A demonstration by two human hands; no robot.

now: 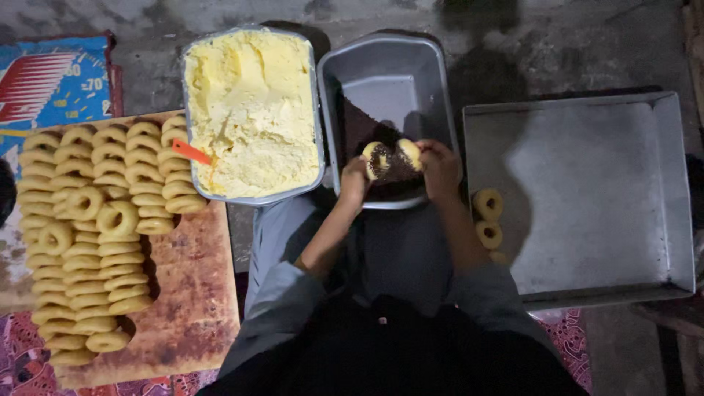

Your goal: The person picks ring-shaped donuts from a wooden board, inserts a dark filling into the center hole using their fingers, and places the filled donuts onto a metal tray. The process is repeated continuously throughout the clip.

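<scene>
Both hands hold ring biscuits over the grey pan (389,73) of dark crumbs: the left hand (355,178) one with a dark-coated face (378,159), the right hand (438,167) a plain one (410,153). Left of it sits a cream tub (251,110) (orange spatula (193,152) stuck in). Three biscuits lie in the tray (594,191).

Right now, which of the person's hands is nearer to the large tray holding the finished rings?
Right. The right hand is over the grey tub, beside the large tray; the left hand is farther away, toward the yellow dough tub.
</scene>
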